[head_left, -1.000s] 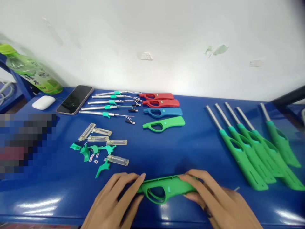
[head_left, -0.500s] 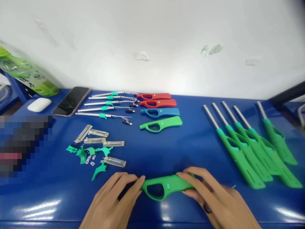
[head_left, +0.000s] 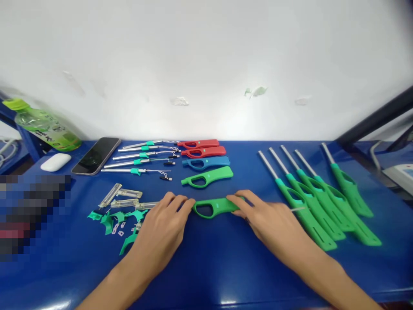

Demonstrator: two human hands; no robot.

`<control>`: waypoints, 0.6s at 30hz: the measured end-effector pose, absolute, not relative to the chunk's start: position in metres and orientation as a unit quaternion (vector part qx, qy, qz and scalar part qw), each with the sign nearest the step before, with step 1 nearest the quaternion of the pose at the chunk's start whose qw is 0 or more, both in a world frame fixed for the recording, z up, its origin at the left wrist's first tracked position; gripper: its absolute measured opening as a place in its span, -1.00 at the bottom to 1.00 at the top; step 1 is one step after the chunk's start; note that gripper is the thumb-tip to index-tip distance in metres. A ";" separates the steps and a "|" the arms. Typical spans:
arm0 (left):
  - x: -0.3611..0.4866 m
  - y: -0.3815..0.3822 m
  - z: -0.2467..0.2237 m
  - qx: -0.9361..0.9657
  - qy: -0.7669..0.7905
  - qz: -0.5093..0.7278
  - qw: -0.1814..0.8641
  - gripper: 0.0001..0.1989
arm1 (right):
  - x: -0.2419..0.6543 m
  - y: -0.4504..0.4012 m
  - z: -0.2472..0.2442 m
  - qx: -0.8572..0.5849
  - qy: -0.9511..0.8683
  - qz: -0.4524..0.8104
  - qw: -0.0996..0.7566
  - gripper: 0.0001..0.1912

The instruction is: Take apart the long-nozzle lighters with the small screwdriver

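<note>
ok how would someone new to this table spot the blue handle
On the blue table, look near the white wall, around the middle. Four handles lie there in a row running out from the wall, and the blue handle is third. Between a red handle and a green handle, it alone is blue.

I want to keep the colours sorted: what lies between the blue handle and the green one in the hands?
In the head view, a second green handle lies between the blue handle and the held green handle.
</note>
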State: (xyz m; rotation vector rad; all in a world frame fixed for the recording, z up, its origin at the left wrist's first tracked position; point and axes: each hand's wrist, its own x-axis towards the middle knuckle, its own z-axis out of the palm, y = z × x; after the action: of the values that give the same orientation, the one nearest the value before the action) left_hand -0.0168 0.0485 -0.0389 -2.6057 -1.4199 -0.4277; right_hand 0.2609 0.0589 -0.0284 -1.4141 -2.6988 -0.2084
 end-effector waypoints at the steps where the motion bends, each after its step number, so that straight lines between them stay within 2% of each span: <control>1: -0.017 0.055 -0.038 -0.868 -0.471 -0.134 0.077 -0.68 | 0.259 0.066 -0.026 -0.460 -0.884 -0.069 0.040 -0.69; 6: -0.023 0.079 -0.035 -0.866 -0.482 -0.104 0.089 -0.83 | 0.251 0.093 -0.021 -0.464 -0.883 -0.057 0.048 -0.85; 10: -0.027 0.088 -0.036 -0.855 -0.501 -0.098 0.092 -0.79 | 0.247 0.101 -0.022 -0.479 -0.874 -0.043 0.074 -0.97; 15: -0.029 0.094 -0.044 -0.849 -0.501 -0.141 0.094 -0.80 | 0.248 0.104 -0.023 -0.495 -0.861 -0.037 0.108 -0.97; 18: -0.026 0.092 -0.037 -0.842 -0.492 -0.198 0.100 -0.81 | 0.255 0.102 -0.021 -0.500 -0.855 -0.041 0.133 -0.89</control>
State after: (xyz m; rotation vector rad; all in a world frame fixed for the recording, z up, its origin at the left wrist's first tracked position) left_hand -0.0258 0.0921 -0.0368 -2.4886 -1.4539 -0.5856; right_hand 0.2548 0.1016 -0.0209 -1.4515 -2.4787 -0.1192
